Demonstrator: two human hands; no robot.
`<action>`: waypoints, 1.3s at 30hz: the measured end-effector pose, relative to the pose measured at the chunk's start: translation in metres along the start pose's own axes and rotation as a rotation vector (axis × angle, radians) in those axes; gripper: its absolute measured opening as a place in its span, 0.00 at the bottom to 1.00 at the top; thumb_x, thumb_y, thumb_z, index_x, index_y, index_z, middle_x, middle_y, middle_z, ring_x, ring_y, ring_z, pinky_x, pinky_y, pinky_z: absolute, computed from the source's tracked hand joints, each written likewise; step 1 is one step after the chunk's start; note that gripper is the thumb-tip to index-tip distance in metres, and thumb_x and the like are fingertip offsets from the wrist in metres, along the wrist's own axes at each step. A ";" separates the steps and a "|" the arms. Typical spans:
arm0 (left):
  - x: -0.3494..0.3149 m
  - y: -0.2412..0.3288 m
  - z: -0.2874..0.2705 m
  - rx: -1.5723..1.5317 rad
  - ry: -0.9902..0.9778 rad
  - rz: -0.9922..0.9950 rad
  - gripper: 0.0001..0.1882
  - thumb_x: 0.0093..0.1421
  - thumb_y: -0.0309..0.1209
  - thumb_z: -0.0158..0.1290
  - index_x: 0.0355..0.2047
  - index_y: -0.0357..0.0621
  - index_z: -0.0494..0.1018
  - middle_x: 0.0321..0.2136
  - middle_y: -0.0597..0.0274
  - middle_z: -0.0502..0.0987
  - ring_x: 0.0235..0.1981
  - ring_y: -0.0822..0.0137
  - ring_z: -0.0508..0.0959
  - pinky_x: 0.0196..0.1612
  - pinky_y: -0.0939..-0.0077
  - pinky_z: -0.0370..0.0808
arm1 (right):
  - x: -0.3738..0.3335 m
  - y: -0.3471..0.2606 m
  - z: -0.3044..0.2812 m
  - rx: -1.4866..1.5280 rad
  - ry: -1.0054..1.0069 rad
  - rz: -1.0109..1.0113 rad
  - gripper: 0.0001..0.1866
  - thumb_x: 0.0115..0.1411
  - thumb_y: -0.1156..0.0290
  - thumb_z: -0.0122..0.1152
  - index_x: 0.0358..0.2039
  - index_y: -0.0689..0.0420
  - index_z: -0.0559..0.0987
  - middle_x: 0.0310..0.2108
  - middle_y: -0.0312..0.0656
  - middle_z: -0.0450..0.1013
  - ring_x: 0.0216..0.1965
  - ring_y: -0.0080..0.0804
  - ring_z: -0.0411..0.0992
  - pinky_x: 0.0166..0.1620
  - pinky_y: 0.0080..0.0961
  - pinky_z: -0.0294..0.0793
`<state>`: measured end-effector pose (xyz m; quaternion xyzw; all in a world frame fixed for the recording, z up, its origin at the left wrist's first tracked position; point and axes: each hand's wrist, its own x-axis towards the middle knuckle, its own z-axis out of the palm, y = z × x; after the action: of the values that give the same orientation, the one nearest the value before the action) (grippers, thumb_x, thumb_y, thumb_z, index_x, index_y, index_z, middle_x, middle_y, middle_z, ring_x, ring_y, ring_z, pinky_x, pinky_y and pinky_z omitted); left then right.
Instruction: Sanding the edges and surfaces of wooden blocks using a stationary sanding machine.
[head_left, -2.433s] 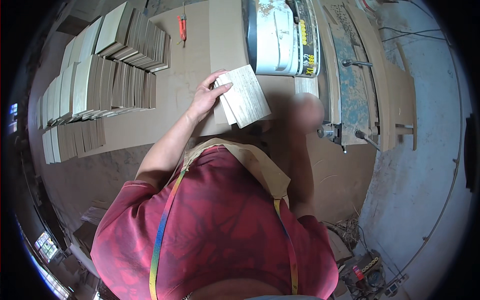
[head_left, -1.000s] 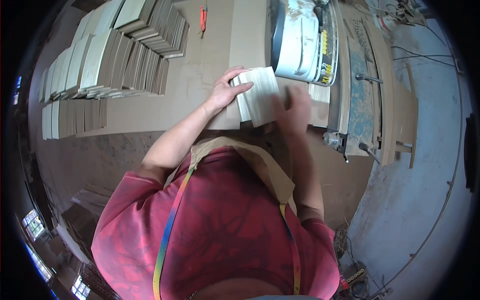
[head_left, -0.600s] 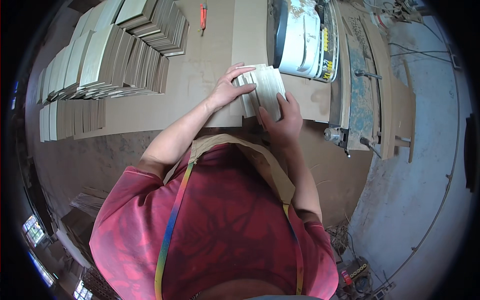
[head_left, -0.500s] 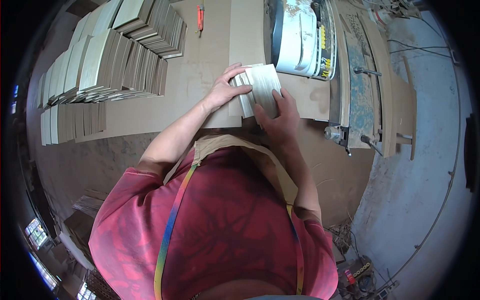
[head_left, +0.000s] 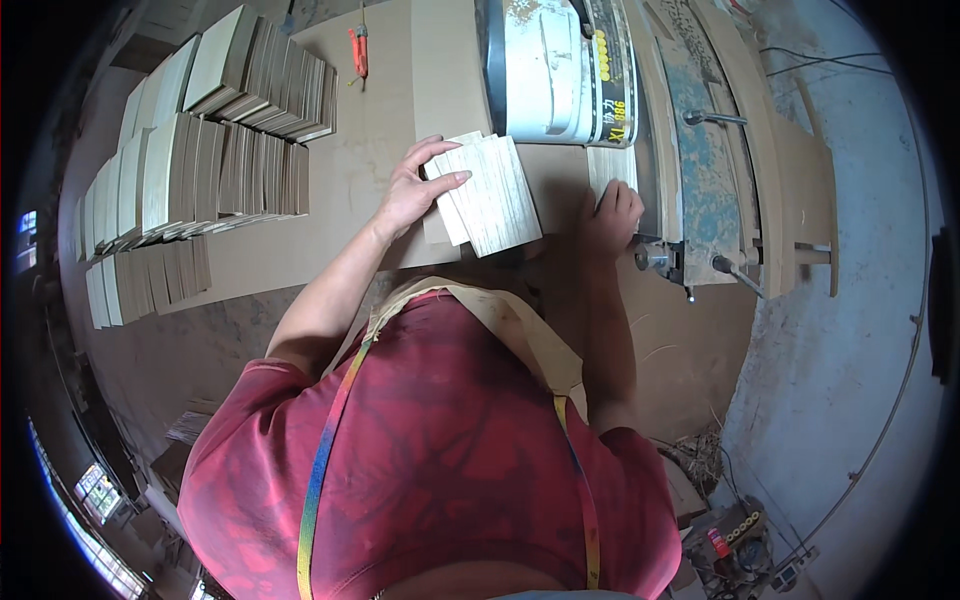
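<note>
My left hand (head_left: 412, 190) is closed on a small stack of thin pale wooden boards (head_left: 490, 195), its thumb across the top one and its fingers at the far left edge. The boards are fanned slightly and tilt over the table's near edge. Farther right, my right hand (head_left: 612, 218) has its fingers curled onto the near part of another pale wooden board (head_left: 612, 168). That board lies beside the workbench rail, its far end meeting the white and black container (head_left: 555, 80). The palm side of my right hand is hidden.
Stacks of similar boards (head_left: 215, 165) stand on the left of the cardboard-covered table (head_left: 380, 120). A red-handled tool (head_left: 358, 55) lies at the far side. A worn blue machine bed (head_left: 708, 150) with lever handles flanks the right, near a wall (head_left: 850, 250).
My right hand has left the stack and moved right, and a pale board now lies under its fingers. My left hand keeps the stack, now turned slightly. The whole view has shifted a little.
</note>
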<state>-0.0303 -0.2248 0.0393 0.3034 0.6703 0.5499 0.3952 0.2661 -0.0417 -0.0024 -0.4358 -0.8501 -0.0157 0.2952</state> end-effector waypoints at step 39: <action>-0.009 0.003 0.013 -0.324 -0.009 -0.010 0.23 0.79 0.42 0.53 0.65 0.43 0.82 0.72 0.50 0.69 0.76 0.54 0.65 0.77 0.62 0.60 | 0.023 -0.118 -0.101 0.607 -0.211 -0.205 0.30 0.49 0.67 0.81 0.54 0.61 0.85 0.61 0.56 0.75 0.56 0.56 0.77 0.55 0.45 0.82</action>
<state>-0.0148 -0.2251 0.0423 0.2347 0.5727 0.6475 0.4446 0.2170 -0.1268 0.1200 -0.2397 -0.8812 0.2537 0.3189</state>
